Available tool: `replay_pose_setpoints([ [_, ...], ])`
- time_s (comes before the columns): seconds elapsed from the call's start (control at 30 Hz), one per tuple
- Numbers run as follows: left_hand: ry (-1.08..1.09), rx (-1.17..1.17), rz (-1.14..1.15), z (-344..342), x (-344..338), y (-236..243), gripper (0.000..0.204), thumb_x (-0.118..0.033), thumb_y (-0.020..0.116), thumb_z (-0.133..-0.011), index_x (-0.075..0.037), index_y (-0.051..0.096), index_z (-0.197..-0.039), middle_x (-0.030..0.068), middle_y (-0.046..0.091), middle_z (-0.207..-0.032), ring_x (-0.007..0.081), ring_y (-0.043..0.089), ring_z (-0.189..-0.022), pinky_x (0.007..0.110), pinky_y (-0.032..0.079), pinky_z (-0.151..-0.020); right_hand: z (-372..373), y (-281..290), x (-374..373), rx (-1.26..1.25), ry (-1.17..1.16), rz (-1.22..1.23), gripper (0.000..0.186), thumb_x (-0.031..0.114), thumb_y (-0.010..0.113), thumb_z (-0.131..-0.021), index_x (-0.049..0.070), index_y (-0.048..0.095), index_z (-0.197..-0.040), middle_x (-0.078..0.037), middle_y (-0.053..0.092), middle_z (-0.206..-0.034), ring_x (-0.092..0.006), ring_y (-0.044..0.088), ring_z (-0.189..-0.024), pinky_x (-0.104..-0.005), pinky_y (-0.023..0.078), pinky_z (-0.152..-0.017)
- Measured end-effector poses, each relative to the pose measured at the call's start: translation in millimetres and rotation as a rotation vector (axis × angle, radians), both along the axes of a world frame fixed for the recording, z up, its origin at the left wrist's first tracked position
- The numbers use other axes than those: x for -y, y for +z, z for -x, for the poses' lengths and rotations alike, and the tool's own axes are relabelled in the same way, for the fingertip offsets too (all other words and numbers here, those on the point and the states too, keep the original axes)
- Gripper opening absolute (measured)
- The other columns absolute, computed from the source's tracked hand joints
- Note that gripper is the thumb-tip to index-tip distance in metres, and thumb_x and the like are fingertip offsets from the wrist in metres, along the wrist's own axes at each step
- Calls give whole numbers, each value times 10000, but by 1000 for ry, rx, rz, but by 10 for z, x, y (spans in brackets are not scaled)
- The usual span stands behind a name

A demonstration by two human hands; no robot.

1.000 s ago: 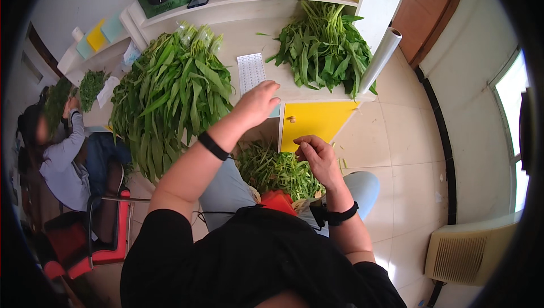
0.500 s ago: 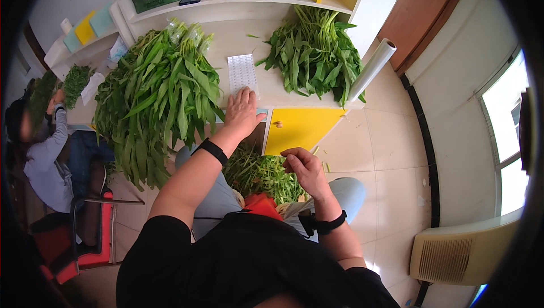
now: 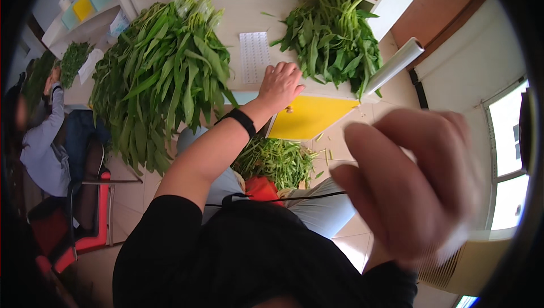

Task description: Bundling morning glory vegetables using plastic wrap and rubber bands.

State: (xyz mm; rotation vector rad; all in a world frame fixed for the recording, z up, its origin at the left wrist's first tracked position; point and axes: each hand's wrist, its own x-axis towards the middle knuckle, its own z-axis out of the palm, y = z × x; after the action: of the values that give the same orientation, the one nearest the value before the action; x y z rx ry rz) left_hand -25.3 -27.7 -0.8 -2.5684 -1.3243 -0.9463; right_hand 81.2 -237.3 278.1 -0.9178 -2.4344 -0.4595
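My left hand (image 3: 281, 86) rests at the desk's front edge, palm down and fingers slightly bent, with nothing seen in it. Just beyond it lies a white printed sheet of small labels (image 3: 254, 56). Close in front of the view, large and blurred, is my right hand (image 3: 411, 180). Its fingers are loosely curled, the thumb tip stands apart from the index tip, and no object shows between them. A big heap of long-leaved greens (image 3: 164, 76) hangs over the desk edge on the left. A smaller bunch of greens (image 3: 334, 45) lies to the right.
A roll of clear film (image 3: 395, 65) leans at the desk's right end. Below is a yellow cabinet door (image 3: 314, 116). Cut stems and leaves (image 3: 275, 161) are piled between my knees, beside something red (image 3: 262, 188). At the left, another person (image 3: 48, 149) handles greens near a red chair (image 3: 93, 243).
My right hand has risen from above my lap to close before the view, at the right. My left hand has slid right along the desk edge, away from the label sheet. The view has shifted.
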Motion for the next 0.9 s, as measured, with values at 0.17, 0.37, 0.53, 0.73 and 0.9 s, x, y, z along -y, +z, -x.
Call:
replay_pose_setpoints([
  [0.17, -11, 19, -47, -3, -60, -58, 224, -252, 653, -778, -98, 561, -912, 37, 498, -934, 214, 491, -924, 355, 389, -783, 222, 53, 182, 220, 187, -25, 244, 115, 723, -656, 10, 627, -855, -89, 575, -789, -241, 548, -645, -339, 431, -564],
  [0.37, -130, 134, -62, -60, -63, 5, 179, -232, 635, -791, -96, 550, -869, 43, 498, -891, 226, 498, -859, 357, 386, -763, 204, 219, 264, 168, 204, 68, 218, 144, 719, -680, 3, 619, -812, -88, 560, -758, -229, 525, -588, -335, 410, -513],
  [0.53, -65, 277, -135, 381, -117, 38, 131, -184, 630, -787, -93, 540, -814, 47, 505, -848, 247, 510, -822, 369, 387, -732, -55, -283, -1097, -246, -157, 146, 162, 188, 683, -730, 52, 597, -744, -96, 562, -670, -298, 566, -611, -371, 436, -535],
  [0.73, 101, 370, -111, 691, -246, 39, 177, -203, 657, -775, -86, 525, -762, 62, 488, -769, 265, 505, -748, 384, 395, -679, -260, -1153, -2735, -135, -379, 454, 229, 263, 533, -841, 60, 638, -854, -152, 644, -861, -332, 612, -817, -421, 488, -743],
  [0.9, 137, 481, -54, 871, -381, -122, 115, -143, 607, -791, -60, 528, -796, 97, 496, -788, 307, 498, -758, 402, 391, -675, 103, -1876, -3690, -148, -295, 406, 207, 202, 511, -843, 74, 659, -911, -157, 644, -903, -332, 605, -882, -414, 481, -793],
])
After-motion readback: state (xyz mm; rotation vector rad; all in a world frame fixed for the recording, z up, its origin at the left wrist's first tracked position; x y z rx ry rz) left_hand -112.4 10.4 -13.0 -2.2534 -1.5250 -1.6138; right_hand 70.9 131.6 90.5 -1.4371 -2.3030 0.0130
